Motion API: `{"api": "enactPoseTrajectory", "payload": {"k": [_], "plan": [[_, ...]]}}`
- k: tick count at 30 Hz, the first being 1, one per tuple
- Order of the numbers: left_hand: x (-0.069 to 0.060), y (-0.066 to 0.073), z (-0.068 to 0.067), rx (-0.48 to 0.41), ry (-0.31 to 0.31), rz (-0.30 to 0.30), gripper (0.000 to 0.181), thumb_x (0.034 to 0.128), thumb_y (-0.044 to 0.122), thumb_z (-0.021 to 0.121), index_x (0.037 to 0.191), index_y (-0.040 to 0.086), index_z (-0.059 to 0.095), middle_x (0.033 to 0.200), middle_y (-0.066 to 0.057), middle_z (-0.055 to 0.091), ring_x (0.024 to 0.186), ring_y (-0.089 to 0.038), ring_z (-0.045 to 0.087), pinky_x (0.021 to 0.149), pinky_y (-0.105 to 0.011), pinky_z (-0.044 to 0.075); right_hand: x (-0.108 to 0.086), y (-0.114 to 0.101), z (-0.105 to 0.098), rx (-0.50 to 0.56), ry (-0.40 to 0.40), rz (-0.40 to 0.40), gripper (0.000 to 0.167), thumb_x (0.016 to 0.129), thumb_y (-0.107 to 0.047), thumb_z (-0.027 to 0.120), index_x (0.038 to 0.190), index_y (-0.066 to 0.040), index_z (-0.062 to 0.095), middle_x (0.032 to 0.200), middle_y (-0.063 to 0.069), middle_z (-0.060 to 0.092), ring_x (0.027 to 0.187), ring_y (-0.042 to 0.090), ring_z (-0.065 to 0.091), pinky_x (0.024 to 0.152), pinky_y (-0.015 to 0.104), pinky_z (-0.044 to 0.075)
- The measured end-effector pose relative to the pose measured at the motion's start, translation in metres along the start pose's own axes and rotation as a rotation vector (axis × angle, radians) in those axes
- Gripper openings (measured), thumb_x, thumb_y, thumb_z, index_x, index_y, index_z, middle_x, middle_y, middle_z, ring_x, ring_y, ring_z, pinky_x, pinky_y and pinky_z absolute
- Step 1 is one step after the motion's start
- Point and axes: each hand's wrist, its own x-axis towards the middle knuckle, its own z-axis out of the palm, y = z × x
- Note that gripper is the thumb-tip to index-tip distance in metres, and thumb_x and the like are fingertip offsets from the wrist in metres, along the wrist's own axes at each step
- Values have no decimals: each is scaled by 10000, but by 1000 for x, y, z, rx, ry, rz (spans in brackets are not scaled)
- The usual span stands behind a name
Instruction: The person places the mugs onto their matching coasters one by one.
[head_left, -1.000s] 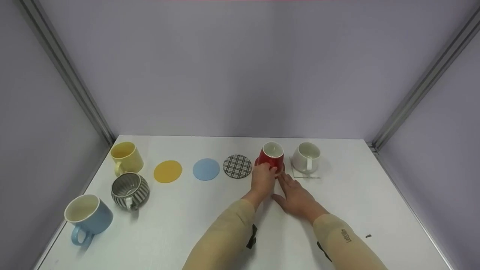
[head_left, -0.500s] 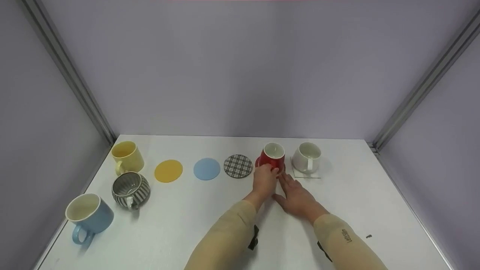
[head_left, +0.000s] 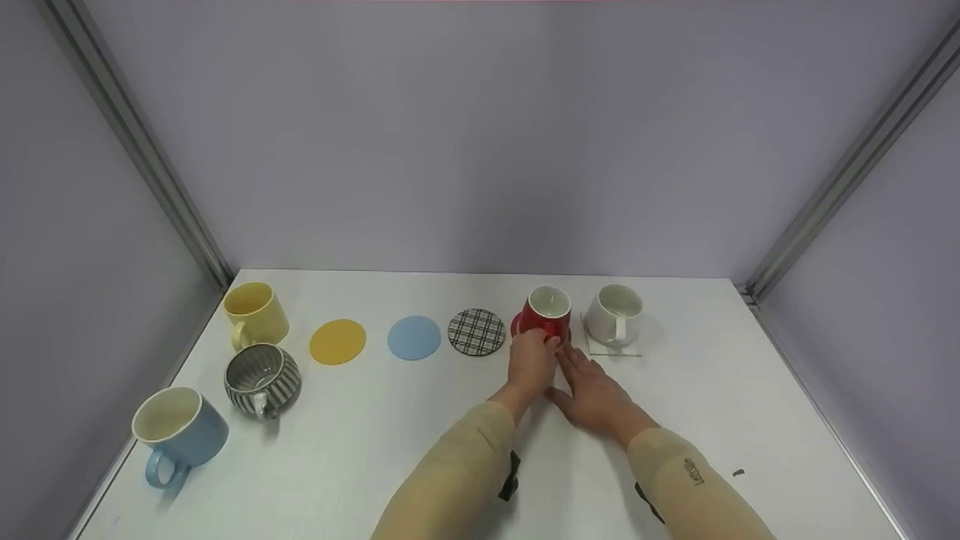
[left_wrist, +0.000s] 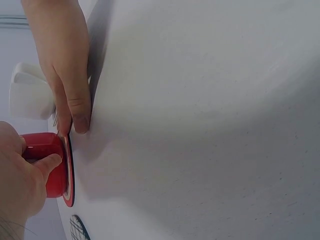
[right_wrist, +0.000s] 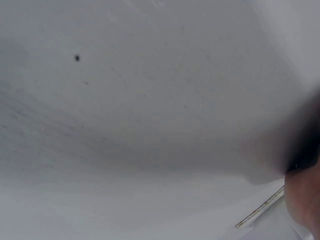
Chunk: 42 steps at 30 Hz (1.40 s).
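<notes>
In the head view a red mug point(head_left: 534, 316) with a white inside stands upright on a round red coaster point(head_left: 516, 325). My left hand point(head_left: 531, 365) grips the mug's handle; the left wrist view shows the thumb of this left hand point(left_wrist: 22, 187) against the red mug point(left_wrist: 42, 141). Flat on the table lies my right hand point(head_left: 596, 397), its straight fingertips touching the near edge of the coaster. Only a part of the right hand point(right_wrist: 304, 200) shows in the right wrist view. Just to the right, a white mug point(head_left: 606, 321) stands on a square coaster point(head_left: 628, 351).
Left of the red mug lie a plaid coaster point(head_left: 476, 332), a blue coaster point(head_left: 414, 337) and a yellow coaster point(head_left: 337, 342). A yellow mug point(head_left: 262, 319), a striped grey mug point(head_left: 281, 386) and a blue mug point(head_left: 202, 435) stand at the table's left side.
The red mug and my left hand have shifted very slightly to the right, and more of the mug's handle shows. My right hand stays in place.
</notes>
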Motion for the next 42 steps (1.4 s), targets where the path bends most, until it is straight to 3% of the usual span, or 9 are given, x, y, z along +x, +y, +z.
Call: {"api": "enactPoseTrajectory", "payload": {"k": [7, 14, 23, 29, 42], "plan": [[0, -2, 2, -3, 9, 2, 155, 1062, 154, 670, 986, 33, 731, 792, 4, 655, 734, -140, 597, 684, -304, 529, 1, 0, 1, -14, -1, 6, 810, 1094, -522, 519, 1689, -80, 192, 1755, 122, 177, 1608, 339, 171, 1266, 511, 193], [-1, 0, 3, 7, 16, -10, 161, 1063, 170, 669, 990, 40, 732, 870, -70, 727, 759, -150, 608, 729, -331, 547, 1, 0, 1, -5, 4, 2, 802, 1094, -503, 530, 1686, -72, 201, 1752, 133, 183, 1604, 357, 178, 1261, 526, 204], [-2, 2, 5, 34, 36, 12, 170, 1055, 166, 681, 983, 27, 748, 766, 7, 634, 736, -157, 574, 732, -333, 524, 1, 1, 0, -9, 40, -43, 779, 1095, -444, 546, 1676, -45, 216, 1746, 150, 193, 1587, 403, 214, 1254, 547, 216], [-2, 0, 5, 18, 27, 8, 189, 1062, 172, 670, 988, 13, 741, 748, 11, 605, 712, -145, 563, 680, -314, 494, 0, 2, 1, -6, 28, -30, 779, 1093, -442, 548, 1678, -52, 213, 1747, 153, 188, 1589, 400, 207, 1252, 550, 219], [-2, 0, 6, -17, 22, 0, 171, 1061, 176, 673, 983, 39, 739, 768, 17, 625, 733, -140, 572, 703, -315, 498, 2, 2, 1, 15, 14, -8, 792, 1090, -448, 557, 1690, -90, 184, 1758, 118, 163, 1601, 373, 183, 1257, 545, 206]]}}
